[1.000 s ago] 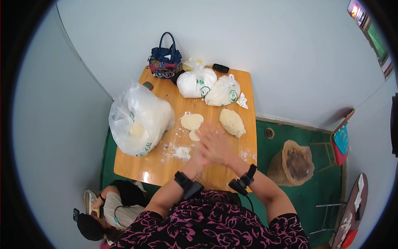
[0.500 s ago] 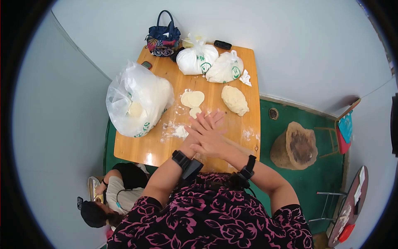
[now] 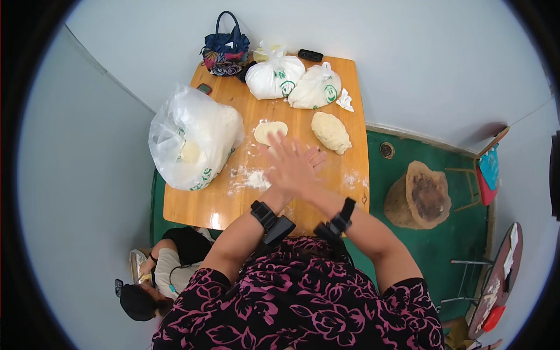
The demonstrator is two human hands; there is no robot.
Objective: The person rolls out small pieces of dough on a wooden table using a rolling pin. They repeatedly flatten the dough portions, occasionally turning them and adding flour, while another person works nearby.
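My right hand (image 3: 287, 165) lies across the top of my left hand (image 3: 315, 158), palms together and wrists crossed over the table. The right fingers are spread and blurred by motion. Only some outstretched left fingers show beyond them; whether anything is between the palms is hidden. Just past my fingertips are flat, pale dough rounds (image 3: 269, 129) that overlap. A patch of flour (image 3: 255, 179) is left of my wrists. Farther to the right rests a large lump of dough (image 3: 331, 133).
On the wooden table (image 3: 192, 211) stand a big plastic bag (image 3: 219, 131), two tied white bags (image 3: 274, 79) and a flowered handbag (image 3: 226, 52). A tree-stump block (image 3: 402, 201) is on the floor to the right. Another person (image 3: 175, 262) is low at the left, beside the table.
My hands have shifted against each other, and the right fingers now reach farther up over the dough rounds. The whole view has moved slightly.
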